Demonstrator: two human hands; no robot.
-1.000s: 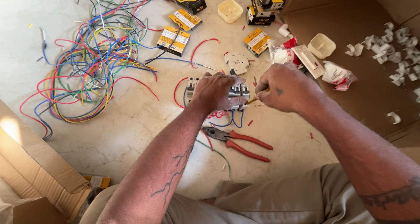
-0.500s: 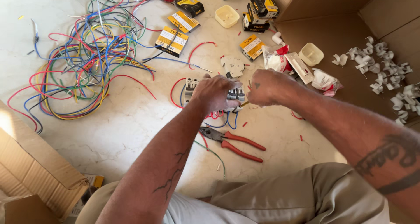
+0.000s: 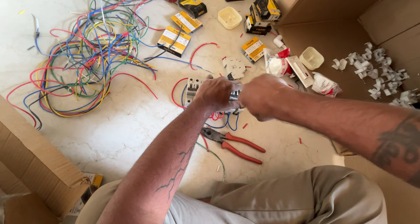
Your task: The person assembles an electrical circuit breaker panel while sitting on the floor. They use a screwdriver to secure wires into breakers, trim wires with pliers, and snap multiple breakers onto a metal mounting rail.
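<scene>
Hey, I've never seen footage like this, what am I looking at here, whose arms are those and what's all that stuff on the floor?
There is no machine here: a person wears a camera on the head, looking down at their own two bare arms. The left hand and the right hand meet over a row of grey circuit breakers on the pale floor; the left hand grips them, and what the right hand holds is hidden. Below lie red-handled pliers. To the left is a tangle of coloured wires. Around are small yellow and black boxes, and white cable clips on flattened cardboard.
</scene>
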